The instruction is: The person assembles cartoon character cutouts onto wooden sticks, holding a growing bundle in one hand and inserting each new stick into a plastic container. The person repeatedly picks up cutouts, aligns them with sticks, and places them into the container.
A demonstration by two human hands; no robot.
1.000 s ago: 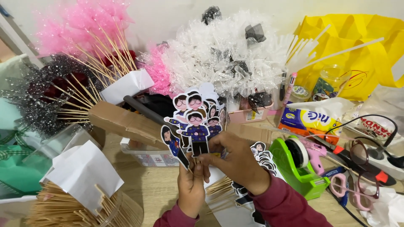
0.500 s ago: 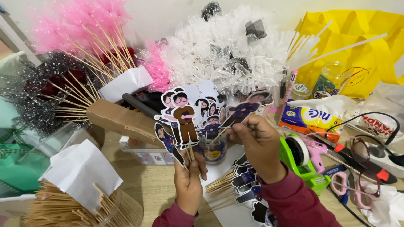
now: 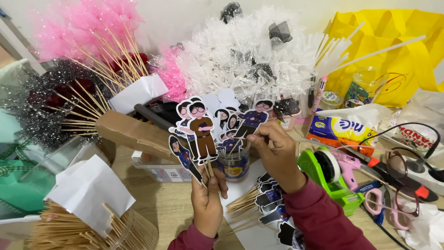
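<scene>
Table point(image 3: 171, 208): cluttered; skewers point(image 3: 69, 231), tape dispenser point(image 3: 330, 173), jar point(image 3: 234, 163) nearby.
Left hand point(image 3: 208, 199): grips cutouts point(image 3: 196, 134).
Right hand point(image 3: 277, 150): pinches one cutout point(image 3: 253, 118).

Premises: a home craft workspace for making party or bouquet decorations. Evidence: a cluttered light wooden table point(image 3: 166, 208). At the upper left of the frame, pink tulle puffs on bamboo skewers point(image 3: 88, 28); top centre, white cellophane puffs point(image 3: 231, 51). At the lower left, a clear round tub of loose bamboo skewers point(image 3: 74, 234). Right of centre, a green plastic tape dispenser point(image 3: 323, 173), a pink glue gun point(image 3: 347, 163) and pink-handled scissors point(image 3: 393, 203). At the lower centre, printed cartoon-figure cutouts on sticks point(image 3: 270, 201) lie in a row.
</scene>
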